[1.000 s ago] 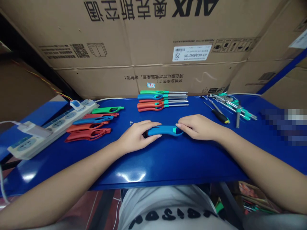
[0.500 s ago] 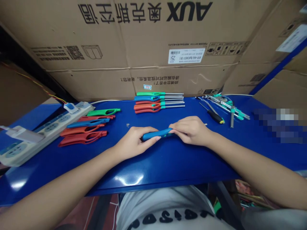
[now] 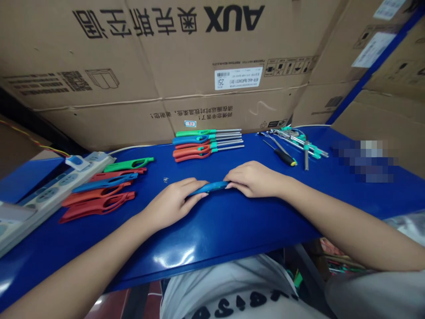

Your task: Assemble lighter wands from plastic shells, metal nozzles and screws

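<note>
A blue lighter casing (image 3: 214,186) is held level above the blue table, between my two hands. My left hand (image 3: 177,197) is closed round its left end, thumb on the near side. At its right end, the fingers of my right hand (image 3: 250,179) pinch the casing; what lies under those fingertips is hidden. Beyond my hands lies a stack of long-nosed lighters (image 3: 194,152) with metal tubes, in green, blue and orange-red. To the left, several empty-looking lighter casings (image 3: 106,181) lie in a row. Tiny metal screws (image 3: 165,180) rest near my left hand.
A white power strip (image 3: 55,190) with plugs runs along the left. At the right lie a black-handled screwdriver (image 3: 285,157) and a pile of metal tubes with teal parts (image 3: 300,141). A large cardboard sheet (image 3: 133,88) stands behind the table (image 3: 232,230).
The view has turned a little to the right, so things appear further left. The casing is turned in my hands and shows a narrower side. Both hands still grip it.
</note>
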`<state>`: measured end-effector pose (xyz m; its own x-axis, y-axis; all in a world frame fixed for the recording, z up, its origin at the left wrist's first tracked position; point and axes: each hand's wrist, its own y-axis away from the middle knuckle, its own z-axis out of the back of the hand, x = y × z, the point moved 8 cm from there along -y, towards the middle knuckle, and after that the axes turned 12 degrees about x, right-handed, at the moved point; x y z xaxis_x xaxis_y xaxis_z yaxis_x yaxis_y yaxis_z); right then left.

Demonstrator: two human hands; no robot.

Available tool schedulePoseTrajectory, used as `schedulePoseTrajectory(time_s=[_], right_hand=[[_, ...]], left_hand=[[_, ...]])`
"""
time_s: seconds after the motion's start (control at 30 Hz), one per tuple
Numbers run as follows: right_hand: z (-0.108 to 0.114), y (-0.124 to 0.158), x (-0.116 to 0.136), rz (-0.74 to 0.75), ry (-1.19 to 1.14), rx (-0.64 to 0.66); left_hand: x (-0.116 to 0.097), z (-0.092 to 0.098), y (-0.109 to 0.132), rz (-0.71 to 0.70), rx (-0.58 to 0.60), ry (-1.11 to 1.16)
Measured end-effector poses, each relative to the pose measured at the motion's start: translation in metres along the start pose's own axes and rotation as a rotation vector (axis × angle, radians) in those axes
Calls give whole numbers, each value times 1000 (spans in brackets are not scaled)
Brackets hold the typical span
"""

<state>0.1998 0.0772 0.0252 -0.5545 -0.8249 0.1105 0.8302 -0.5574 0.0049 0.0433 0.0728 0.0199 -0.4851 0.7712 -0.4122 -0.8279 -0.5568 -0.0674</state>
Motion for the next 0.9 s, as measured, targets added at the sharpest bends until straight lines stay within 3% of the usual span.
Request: schedulePoseTrajectory(time_s=[0.2, 0.4, 0.6, 0.9], right_hand=[[0, -4, 5, 14, 55, -5], [7, 12, -43, -208, 6, 93], [19, 29, -77, -381, 82, 72], [20, 19, -54, -136, 13, -45]], left_hand=[[17, -4, -2, 90, 69, -79], [34, 6, 0, 213, 16, -133], [40, 19, 4, 274, -99, -132], [31, 19, 4, 213, -114, -134]])
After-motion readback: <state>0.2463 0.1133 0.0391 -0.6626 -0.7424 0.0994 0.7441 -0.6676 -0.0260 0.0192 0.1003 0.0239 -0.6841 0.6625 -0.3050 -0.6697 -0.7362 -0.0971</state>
